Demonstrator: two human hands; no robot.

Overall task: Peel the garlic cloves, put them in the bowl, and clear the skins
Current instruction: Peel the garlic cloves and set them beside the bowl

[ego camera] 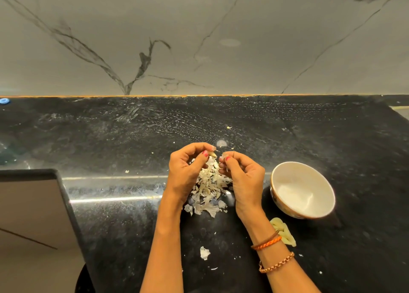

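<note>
My left hand [186, 171] pinches a small garlic clove [213, 154] between thumb and fingertips above a heap of papery skins [209, 191] on the black counter. My right hand [242, 177] pinches a bit of skin [223, 158] right next to the clove. A white bowl [303, 188] stands to the right of my right hand, and its inside looks bare. Several peeled pale yellow cloves [284, 231] lie on the counter just in front of the bowl, partly hidden by my right wrist.
Loose skin scraps [204, 253] lie near my forearms and farther back on the counter. The counter's edge [68, 204] drops off at the left. A marble wall [199, 38] rises behind the counter. A blue object [4, 100] shows at the far left edge.
</note>
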